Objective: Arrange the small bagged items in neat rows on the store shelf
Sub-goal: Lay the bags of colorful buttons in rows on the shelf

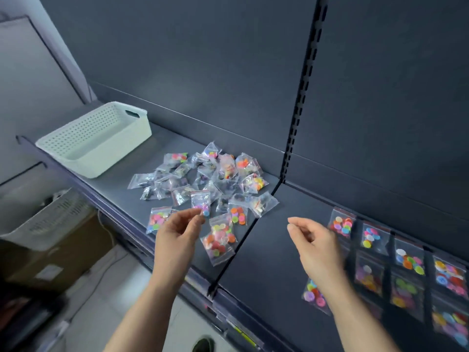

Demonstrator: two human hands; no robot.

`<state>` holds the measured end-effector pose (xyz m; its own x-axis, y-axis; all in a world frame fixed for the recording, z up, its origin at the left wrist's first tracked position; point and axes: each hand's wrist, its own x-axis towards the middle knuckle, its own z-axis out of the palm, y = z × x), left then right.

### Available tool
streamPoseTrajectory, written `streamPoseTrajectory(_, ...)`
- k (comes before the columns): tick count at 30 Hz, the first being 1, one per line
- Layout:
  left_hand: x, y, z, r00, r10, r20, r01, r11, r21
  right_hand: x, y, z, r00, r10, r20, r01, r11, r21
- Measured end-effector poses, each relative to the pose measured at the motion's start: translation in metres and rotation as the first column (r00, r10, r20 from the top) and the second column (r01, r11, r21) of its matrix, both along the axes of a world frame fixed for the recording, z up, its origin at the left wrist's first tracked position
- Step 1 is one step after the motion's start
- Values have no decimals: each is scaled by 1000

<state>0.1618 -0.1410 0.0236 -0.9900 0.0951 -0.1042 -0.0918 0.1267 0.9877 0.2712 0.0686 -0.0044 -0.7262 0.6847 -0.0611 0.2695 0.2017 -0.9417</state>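
Basket: a white perforated basket [114,158] stands well to the left of the left fingers and further back, with nothing visible in it.
Pile: a loose pile [215,174] of small clear bags of coloured buttons lies just beyond the left fingertips. A few stray bags lie flat on either side of them.
Left hand: the left hand [175,237] has thumb and forefinger brought together, pinching the near edge of one bag. The other fingers are curled loosely behind.
Held bag: the held bag [200,201] rises from the fingertips, long axis pointing away from the person and red zip strip at the far end.
Shelf: the dark shelf [279,262] is bare between the two hands, crossed by a black strip [243,240] just right of the left fingers.
Right hand: the right hand [317,247] hangs over the shelf with fingers loosely curled and nothing in them.
Rows: the rows [406,270] of flat bags begin just right of the right fingers and run off to the right, long axes pointing at the back wall. One bag is partly hidden under the right wrist.
Coming move: the open space lies right of the held bag, across the strip, and the right hand is nearer it. I judge a hand-over or a long reach is needed, with the bag's long axis kept as it is.
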Motion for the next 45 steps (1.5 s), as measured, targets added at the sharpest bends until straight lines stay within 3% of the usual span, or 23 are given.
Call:
streamPoseTrajectory(5,-57,-36,-2,996,76,49,-76,997,-6,-60,-36,6,994,106,34,-105,994,-25)
streamPoseTrajectory(11,-131,-35,-9,986,-159,40,164,966,-199,-114,-64,4,993,16,114,-19,1000,23)
streamPoseTrajectory(15,-160,-19,-17,881,-470,44,453,814,-363,-125,-75,1,985,-104,135,95,993,72)
streamPoseTrajectory(17,-169,-14,-20,801,-598,20,519,677,-521,-122,-79,1,975,-139,171,120,986,118)
streamPoseTrajectory(19,-176,-13,-21,766,-643,8,539,634,-554,-117,-83,1,957,-165,239,127,978,167)
streamPoseTrajectory(21,-180,-16,-19,774,-632,47,590,692,-416,-113,-85,-1,932,-202,302,132,962,239)
streamPoseTrajectory(23,-182,-22,-12,773,-623,122,635,757,-153,-113,-87,-3,914,-235,331,131,943,307)
streamPoseTrajectory(28,-185,-40,5,748,-634,195,559,761,329,-127,-88,-2,890,-229,395,111,948,298)
streamPoseTrajectory(31,-183,-51,9,762,-608,224,499,771,397,-131,-86,0,896,-165,412,98,979,179)
streamPoseTrajectory(35,-177,-68,8,833,-503,231,452,859,241,-125,-84,5,949,-125,288,110,992,69)
streamPoseTrajectory(39,-167,-80,-2,875,-476,93,485,858,-169,-118,-87,13,984,-41,174,47,998,-30)
streamPoseTrajectory(42,-161,-89,-10,852,-509,126,505,733,-456,-112,-86,14,987,-25,156,31,999,-38)
streamPoseTrajectory(45,-159,-96,-16,842,-528,108,414,504,-758,-105,-83,17,983,-11,182,16,999,-28)
